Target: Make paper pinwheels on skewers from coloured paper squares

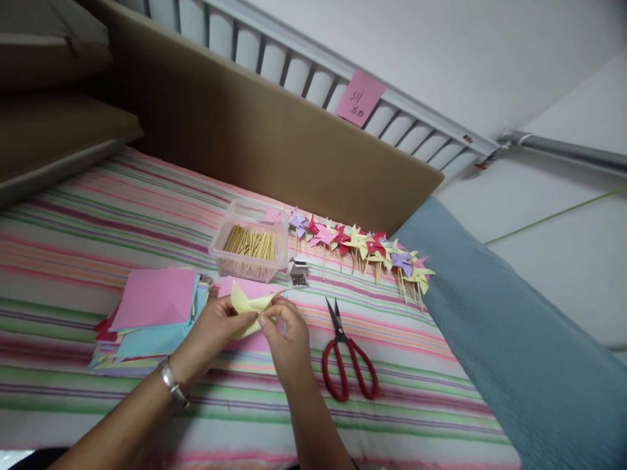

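Hands [290, 334], pale yellow paper [249, 305] pinched between them

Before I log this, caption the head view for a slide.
Left hand and right hand hold curled yellow paper between paper stack and scissors.

On the striped cloth [416, 418] there lie a paper pile [154, 297], a pink sheet [255, 343], a plastic box [245, 269], a small box [298, 274], pinwheels [359, 241] and red-handled scissors [339, 334].

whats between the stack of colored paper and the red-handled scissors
The head view shows the left hand and right hand holding yellow paper over a pink sheet on striped cloth.
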The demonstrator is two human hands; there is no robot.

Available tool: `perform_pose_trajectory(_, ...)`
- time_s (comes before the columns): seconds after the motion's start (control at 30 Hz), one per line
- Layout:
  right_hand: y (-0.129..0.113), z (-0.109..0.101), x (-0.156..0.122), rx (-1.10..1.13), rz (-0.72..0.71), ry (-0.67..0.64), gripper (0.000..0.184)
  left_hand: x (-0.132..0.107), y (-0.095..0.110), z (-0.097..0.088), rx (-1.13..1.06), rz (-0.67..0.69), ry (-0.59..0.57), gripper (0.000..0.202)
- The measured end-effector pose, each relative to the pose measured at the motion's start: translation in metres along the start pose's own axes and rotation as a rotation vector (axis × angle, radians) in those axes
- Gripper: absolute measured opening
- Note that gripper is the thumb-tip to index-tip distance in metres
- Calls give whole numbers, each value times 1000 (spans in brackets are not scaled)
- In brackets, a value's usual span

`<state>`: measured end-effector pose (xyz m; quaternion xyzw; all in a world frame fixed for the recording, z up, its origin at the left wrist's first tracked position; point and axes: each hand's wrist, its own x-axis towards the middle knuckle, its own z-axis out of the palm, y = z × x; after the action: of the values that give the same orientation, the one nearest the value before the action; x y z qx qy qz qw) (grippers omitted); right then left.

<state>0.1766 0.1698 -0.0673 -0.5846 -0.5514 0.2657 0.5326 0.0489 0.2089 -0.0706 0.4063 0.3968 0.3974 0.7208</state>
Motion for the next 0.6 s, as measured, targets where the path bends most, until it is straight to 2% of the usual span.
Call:
perform_pose_trajectory(0.27, 2, -1, 0, 140, 194, -14, 3, 0, -4, -2, -21, 13, -57, 23)
perform_pose_trajectory(0.6, 1, -5, 0, 198, 231, 1, 5, -1, -5, -2, -75, -13, -143, 30)
